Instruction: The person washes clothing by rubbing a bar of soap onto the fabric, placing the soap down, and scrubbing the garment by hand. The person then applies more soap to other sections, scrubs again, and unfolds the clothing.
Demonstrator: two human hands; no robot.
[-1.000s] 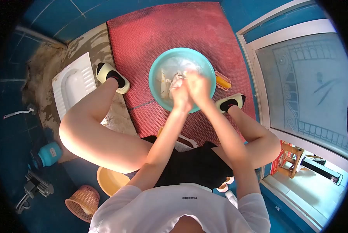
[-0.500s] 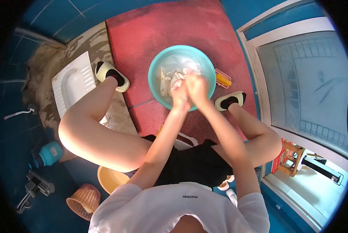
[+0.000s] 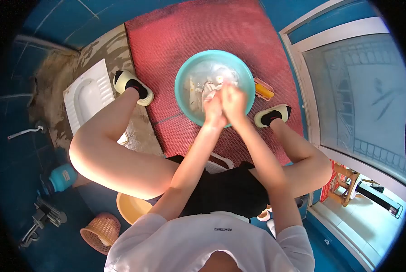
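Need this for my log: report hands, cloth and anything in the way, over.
Left hand gripping white cloth in the basin; right hand curled alongside, contents hidden. More cloth in cloudy water. Nothing visible blocking the hands.

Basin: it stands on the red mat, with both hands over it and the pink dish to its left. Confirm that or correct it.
Not quite: the head view shows the pink dish to the basin's right. The basin does stand on the red mat, with left hand and right hand over it.
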